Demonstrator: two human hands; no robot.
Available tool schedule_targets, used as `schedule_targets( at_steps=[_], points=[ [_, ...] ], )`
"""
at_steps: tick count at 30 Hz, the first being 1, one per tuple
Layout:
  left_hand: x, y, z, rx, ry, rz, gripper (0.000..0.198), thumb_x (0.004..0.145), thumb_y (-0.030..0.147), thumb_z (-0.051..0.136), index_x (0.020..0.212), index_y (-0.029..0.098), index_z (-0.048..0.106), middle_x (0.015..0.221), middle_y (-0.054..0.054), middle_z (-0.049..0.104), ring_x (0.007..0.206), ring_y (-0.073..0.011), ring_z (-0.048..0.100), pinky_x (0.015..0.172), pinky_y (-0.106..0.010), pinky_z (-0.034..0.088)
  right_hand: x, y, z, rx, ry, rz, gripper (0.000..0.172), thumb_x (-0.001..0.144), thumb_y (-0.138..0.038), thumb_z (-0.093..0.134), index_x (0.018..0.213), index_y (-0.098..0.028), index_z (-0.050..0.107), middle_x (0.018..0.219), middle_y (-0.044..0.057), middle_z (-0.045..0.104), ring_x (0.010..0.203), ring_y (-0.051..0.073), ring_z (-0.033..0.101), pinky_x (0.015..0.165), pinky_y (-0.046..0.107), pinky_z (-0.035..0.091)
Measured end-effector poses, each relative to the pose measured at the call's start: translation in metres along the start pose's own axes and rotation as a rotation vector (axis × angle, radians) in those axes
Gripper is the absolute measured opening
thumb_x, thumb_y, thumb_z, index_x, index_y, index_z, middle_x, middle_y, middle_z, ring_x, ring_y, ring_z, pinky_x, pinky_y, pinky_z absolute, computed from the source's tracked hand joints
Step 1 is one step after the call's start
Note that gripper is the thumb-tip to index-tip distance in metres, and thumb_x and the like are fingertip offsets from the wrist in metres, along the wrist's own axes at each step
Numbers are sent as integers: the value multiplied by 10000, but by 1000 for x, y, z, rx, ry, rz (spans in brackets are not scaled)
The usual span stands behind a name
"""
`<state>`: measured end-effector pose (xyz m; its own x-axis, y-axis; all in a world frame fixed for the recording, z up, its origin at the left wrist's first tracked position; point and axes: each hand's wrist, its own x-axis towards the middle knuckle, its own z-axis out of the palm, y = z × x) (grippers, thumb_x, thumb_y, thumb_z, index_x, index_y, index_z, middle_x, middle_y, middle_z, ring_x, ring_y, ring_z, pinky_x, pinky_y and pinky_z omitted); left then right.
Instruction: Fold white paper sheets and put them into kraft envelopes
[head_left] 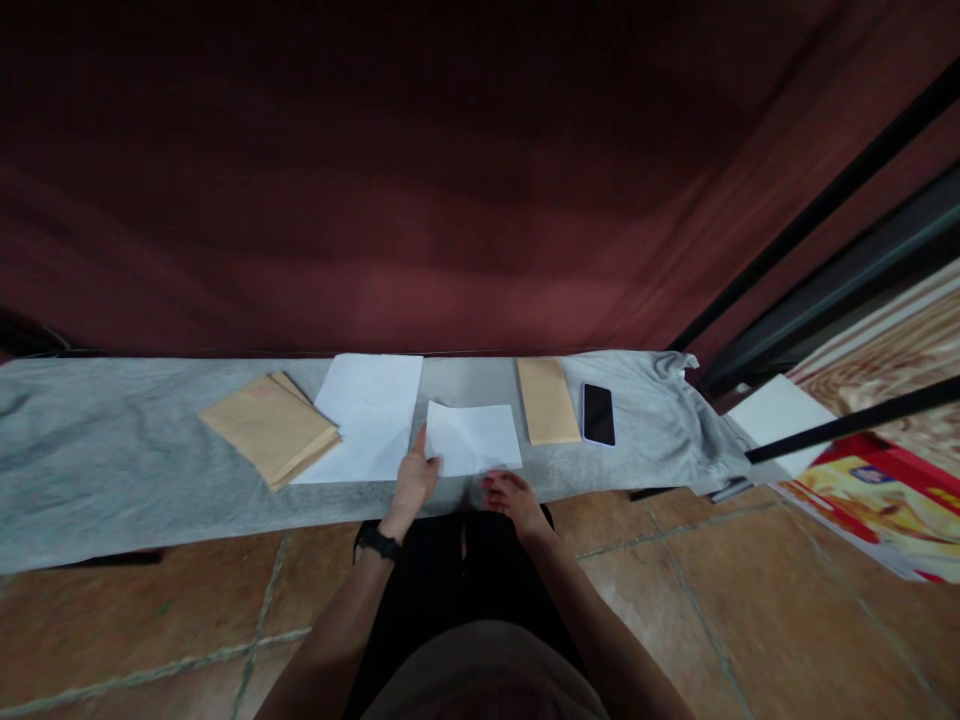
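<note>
A white sheet of paper (476, 440), seemingly folded, lies in front of me on the grey cloth with its upper left corner slightly raised. My left hand (417, 478) is at its left edge, the thumb over the paper and the fingers along the side, lightly gripping it. Just below the lower right edge is my right hand (511, 495), fingers loosely bent and apart, holding nothing. Larger white sheets (367, 415) lie to the left, partly under a fanned stack of brown envelopes (266, 425). Another brown envelope (549, 402) rests to the right of the folded sheet.
A smartphone (598, 415) lies right of the single envelope. The narrow table is covered by a grey cloth (120, 460), with a dark red curtain (420, 220) behind it. At the right stand black bars (862, 435) and a red and yellow box (885, 500) near the tiled floor.
</note>
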<state>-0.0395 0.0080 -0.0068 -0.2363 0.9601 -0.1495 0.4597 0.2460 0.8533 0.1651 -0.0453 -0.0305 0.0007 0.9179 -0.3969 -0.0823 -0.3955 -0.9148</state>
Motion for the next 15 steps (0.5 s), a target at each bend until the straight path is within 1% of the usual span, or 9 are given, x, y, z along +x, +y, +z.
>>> schedule_targets(
  at_steps=[1,2,3,5,7,8,10,12,15],
  points=[
    [1,2,-2,-54,-24,-28,762,654,122,645,1407,187,543,1121,-86,753,1040,-280,696,920,-360,530,0,-1,-3,-50,36,-40,293,869,-446,578,995,-195,663,968,113,737,814,247,704,780,433,573],
    [0,3,-4,-137,-65,-60,746,642,139,656,1381,190,567,1101,-81,757,1011,-275,700,872,-352,542,-1,-2,-6,-113,72,-105,280,867,-400,579,1038,-196,664,1040,121,724,915,261,694,855,448,560],
    [0,5,-5,-241,-119,-98,724,633,164,670,1352,191,589,1081,-75,759,973,-264,704,817,-338,549,-2,-4,-8,-208,100,-195,303,861,-352,582,1107,-194,661,1139,132,699,1040,275,664,946,462,527],
    [-3,8,-9,-449,-219,-184,686,608,224,713,1288,189,625,1037,-65,760,890,-235,706,720,-302,540,-4,-7,-11,-516,113,-439,456,852,-269,575,1300,-187,604,1364,147,600,1279,291,536,1099,477,424],
    [-7,11,-11,-579,-266,-247,680,563,268,765,1228,187,649,1001,-57,758,828,-210,700,674,-277,522,-7,-10,-10,-862,80,-639,612,856,-228,570,1461,-190,486,1517,140,482,1398,306,419,1155,504,355],
    [-8,12,-12,-604,-270,-258,683,541,279,784,1206,187,657,980,-53,758,805,-201,696,659,-268,513,-8,-11,-9,-988,68,-682,649,866,-217,567,1502,-196,440,1554,130,445,1416,312,396,1157,513,346],
    [-11,13,-11,-594,-257,-243,689,525,287,787,1195,188,661,937,-42,756,765,-190,684,620,-252,491,-6,-12,-8,-1150,96,-703,623,911,-197,528,1524,-193,416,1561,120,447,1395,305,421,1139,497,367],
    [-10,10,-9,-551,-240,-210,694,539,290,762,1215,181,652,911,-36,751,742,-189,673,581,-241,470,0,-13,-8,-1225,140,-698,538,957,-158,457,1495,-166,465,1521,117,504,1362,271,461,1132,442,390],
    [-6,3,-5,-479,-208,-171,725,569,254,712,1281,161,610,900,-33,747,743,-201,669,579,-258,486,10,-16,-12,-1301,113,-691,468,970,-102,421,1414,-138,568,1460,110,573,1363,236,473,1152,364,386]
  ],
)
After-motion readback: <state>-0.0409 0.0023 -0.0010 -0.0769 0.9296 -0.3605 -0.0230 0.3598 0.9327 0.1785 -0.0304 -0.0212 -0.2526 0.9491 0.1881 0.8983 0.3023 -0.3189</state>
